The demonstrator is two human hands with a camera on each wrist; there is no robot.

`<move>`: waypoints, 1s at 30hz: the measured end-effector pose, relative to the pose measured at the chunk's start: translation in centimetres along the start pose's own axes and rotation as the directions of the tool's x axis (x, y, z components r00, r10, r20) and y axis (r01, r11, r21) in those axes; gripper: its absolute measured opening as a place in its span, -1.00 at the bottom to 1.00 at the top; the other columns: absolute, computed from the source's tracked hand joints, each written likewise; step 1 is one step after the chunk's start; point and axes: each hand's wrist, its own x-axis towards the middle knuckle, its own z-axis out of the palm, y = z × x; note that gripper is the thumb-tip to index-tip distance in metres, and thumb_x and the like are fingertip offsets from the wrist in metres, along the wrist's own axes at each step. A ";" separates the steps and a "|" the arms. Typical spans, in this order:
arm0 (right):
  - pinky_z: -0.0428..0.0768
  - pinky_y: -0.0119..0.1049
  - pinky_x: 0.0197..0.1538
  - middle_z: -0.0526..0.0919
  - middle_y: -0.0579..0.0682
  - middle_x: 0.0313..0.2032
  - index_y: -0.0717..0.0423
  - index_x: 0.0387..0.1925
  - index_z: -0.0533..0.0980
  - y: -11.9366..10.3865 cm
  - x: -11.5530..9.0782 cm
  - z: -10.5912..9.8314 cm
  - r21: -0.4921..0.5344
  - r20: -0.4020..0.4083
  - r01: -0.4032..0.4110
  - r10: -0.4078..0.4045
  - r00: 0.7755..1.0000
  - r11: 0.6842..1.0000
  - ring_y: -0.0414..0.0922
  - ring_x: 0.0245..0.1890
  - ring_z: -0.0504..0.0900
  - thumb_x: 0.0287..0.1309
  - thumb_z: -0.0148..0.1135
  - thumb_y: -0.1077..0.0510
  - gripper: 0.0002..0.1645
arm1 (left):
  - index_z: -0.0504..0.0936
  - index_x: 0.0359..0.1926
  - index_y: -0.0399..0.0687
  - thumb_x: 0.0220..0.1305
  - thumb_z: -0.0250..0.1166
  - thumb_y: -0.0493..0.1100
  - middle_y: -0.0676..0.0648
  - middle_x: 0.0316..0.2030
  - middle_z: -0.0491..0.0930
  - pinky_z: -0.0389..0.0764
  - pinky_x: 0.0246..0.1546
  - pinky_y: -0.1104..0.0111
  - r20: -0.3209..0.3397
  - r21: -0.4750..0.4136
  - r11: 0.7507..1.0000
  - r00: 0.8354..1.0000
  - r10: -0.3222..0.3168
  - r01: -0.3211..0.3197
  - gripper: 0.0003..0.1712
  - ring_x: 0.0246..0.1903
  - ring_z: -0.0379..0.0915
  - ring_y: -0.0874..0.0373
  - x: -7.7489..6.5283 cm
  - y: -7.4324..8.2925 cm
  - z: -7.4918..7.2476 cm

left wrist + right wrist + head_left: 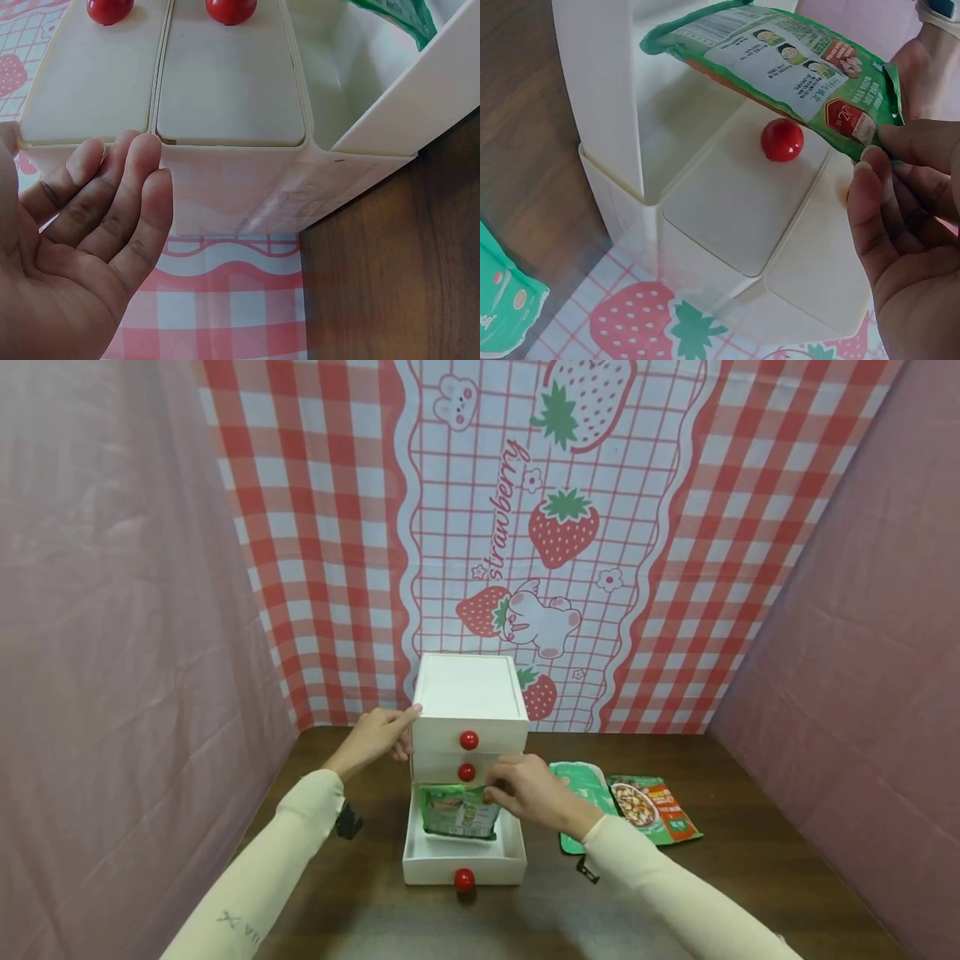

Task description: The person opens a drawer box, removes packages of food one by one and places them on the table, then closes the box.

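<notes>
My right hand (pixel 534 789) pinches a corner of a green food packet (pixel 456 814) between thumb and fingers. The packet hangs tilted over the pulled-out bottom drawer (pixel 427 872) of a small white drawer unit (pixel 471 687). In the right wrist view, printing and a red badge show on the packet's side (pixel 780 67). My left hand (pixel 381 735) rests against the unit's upper left side, thumb at the top edge. From the left wrist, its loosely bent fingers (pixel 139 195) touch the side wall. The upper two drawers, with red knobs (pixel 468 740), are closed.
To the right on the dark wooden table (pixel 360 893) lie a green packet (pixel 581 785) and a packet with a bowl picture (pixel 654 810), side by side. A strawberry-patterned checked cloth (pixel 337 568) hangs behind the unit, with pink curtains (pixel 127 652) at both sides.
</notes>
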 end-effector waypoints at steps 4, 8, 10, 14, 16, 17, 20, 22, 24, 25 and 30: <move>0.60 -0.44 -0.34 0.68 -0.18 -0.34 0.04 -0.31 0.67 0.2 0.0 -0.3 0.020 -0.015 0.013 -0.013 1.000 1.000 -0.32 -0.39 0.57 0.28 0.43 0.17 -0.94 | 0.70 -0.51 -0.21 0.46 0.00 0.47 -0.09 -0.52 0.71 0.70 -0.44 0.27 0.001 0.005 1.000 1.000 0.001 -0.001 -0.13 -0.47 0.70 -0.06 0.0 0.2 -0.1; 0.60 -0.43 -0.33 0.67 -0.18 -0.34 0.05 -0.31 0.68 0.1 -0.1 -0.7 0.038 -0.017 0.014 -0.013 1.000 0.999 -0.32 -0.38 0.58 0.31 0.41 0.16 -0.93 | 0.70 -0.51 -0.21 0.46 0.01 0.46 -0.08 -0.52 0.71 0.70 -0.44 0.27 -0.002 0.005 1.000 1.000 0.002 -0.002 -0.14 -0.49 0.69 -0.03 0.0 0.3 -0.2; 0.60 -0.43 -0.32 0.67 -0.18 -0.34 0.05 -0.30 0.69 0.1 -0.1 -0.9 0.039 -0.016 0.009 -0.008 1.000 0.999 -0.32 -0.37 0.59 0.31 0.41 0.16 -0.95 | 0.70 -0.51 -0.21 0.47 0.01 0.45 -0.09 -0.52 0.71 0.70 -0.45 0.28 -0.003 0.003 1.000 1.000 0.002 -0.002 -0.14 -0.49 0.69 -0.03 0.0 0.4 -0.3; 0.58 -0.43 -0.34 0.67 -0.17 -0.34 0.06 -0.29 0.69 0.0 -0.1 -1.2 0.033 -0.023 0.015 -0.014 1.000 0.999 -0.32 -0.38 0.57 0.33 0.40 0.14 -0.92 | 0.70 -0.51 -0.22 0.48 0.01 0.44 -0.09 -0.52 0.71 0.70 -0.45 0.28 -0.003 0.000 1.000 1.000 0.000 0.000 -0.15 -0.49 0.69 -0.02 -0.1 0.5 -0.3; 0.55 -0.44 -0.37 0.67 -0.17 -0.35 0.06 -0.31 0.69 -0.1 0.0 -1.5 0.026 -0.040 0.033 -0.032 0.999 0.999 -0.32 -0.40 0.56 0.32 0.40 0.16 -0.93 | 0.71 -0.50 -0.21 0.47 0.02 0.44 -0.09 -0.52 0.71 0.70 -0.45 0.28 -0.004 -0.003 1.000 1.000 0.000 0.000 -0.15 -0.48 0.70 -0.03 -0.1 0.5 -0.3; 0.55 -0.43 -0.38 0.68 -0.16 -0.35 0.06 -0.31 0.69 -0.1 0.0 -1.6 0.024 -0.051 0.043 -0.041 0.998 0.999 -0.32 -0.41 0.55 0.31 0.41 0.16 -0.93 | 0.71 -0.50 -0.21 0.47 0.02 0.45 -0.09 -0.52 0.71 0.70 -0.44 0.28 -0.006 -0.004 1.000 1.000 0.002 -0.002 -0.15 -0.48 0.70 -0.04 -0.1 0.5 -0.3; 0.54 -0.42 -0.39 0.68 -0.17 -0.37 0.04 -0.32 0.68 -0.1 -0.1 -2.1 0.018 -0.078 0.059 -0.058 0.995 0.998 -0.33 -0.42 0.54 0.28 0.42 0.19 -0.95 | 0.71 -0.50 -0.21 0.46 0.02 0.45 -0.09 -0.53 0.71 0.70 -0.44 0.27 -0.007 -0.008 1.000 1.000 0.008 -0.008 -0.15 -0.46 0.70 -0.08 -0.1 0.5 -0.3; 0.54 -0.42 -0.39 0.67 -0.19 -0.38 0.01 -0.32 0.68 -0.2 -0.2 -2.4 0.022 -0.085 0.057 -0.055 0.995 0.998 -0.34 -0.42 0.54 0.28 0.43 0.19 -0.95 | 0.71 -0.50 -0.21 0.46 0.02 0.45 -0.09 -0.53 0.70 0.70 -0.43 0.27 -0.005 -0.006 1.000 1.000 0.008 -0.008 -0.15 -0.45 0.70 -0.08 -0.1 0.4 -0.2; 0.54 -0.44 -0.39 0.65 -0.21 -0.38 0.00 -0.32 0.68 -0.2 -0.3 -2.6 0.035 -0.081 0.041 -0.039 0.996 0.999 -0.36 -0.42 0.53 0.29 0.43 0.17 -0.95 | 0.71 -0.51 -0.21 0.47 0.02 0.45 -0.09 -0.53 0.70 0.70 -0.43 0.27 -0.003 0.001 1.000 1.000 0.005 -0.005 -0.15 -0.46 0.70 -0.08 -0.2 0.3 -0.2; 0.54 -0.45 -0.40 0.64 -0.22 -0.38 -0.01 -0.32 0.68 -0.2 -0.3 -2.8 0.041 -0.080 0.034 -0.031 0.996 0.999 -0.38 -0.43 0.53 0.29 0.43 0.17 -0.95 | 0.71 -0.51 -0.20 0.47 0.02 0.45 -0.09 -0.53 0.70 0.70 -0.43 0.28 -0.003 0.005 1.000 1.000 0.002 -0.002 -0.15 -0.47 0.70 -0.06 -0.2 0.3 -0.1; 0.56 -0.45 -0.40 0.65 -0.24 -0.39 -0.03 -0.33 0.68 -0.2 -0.6 -3.4 0.054 -0.095 0.007 -0.002 0.995 0.999 -0.39 -0.43 0.54 0.26 0.46 0.17 -0.93 | 0.70 -0.52 -0.19 0.47 0.01 0.45 -0.08 -0.54 0.69 0.70 -0.43 0.28 -0.009 0.015 1.000 1.000 -0.002 0.003 -0.15 -0.49 0.69 -0.01 -0.3 0.2 0.0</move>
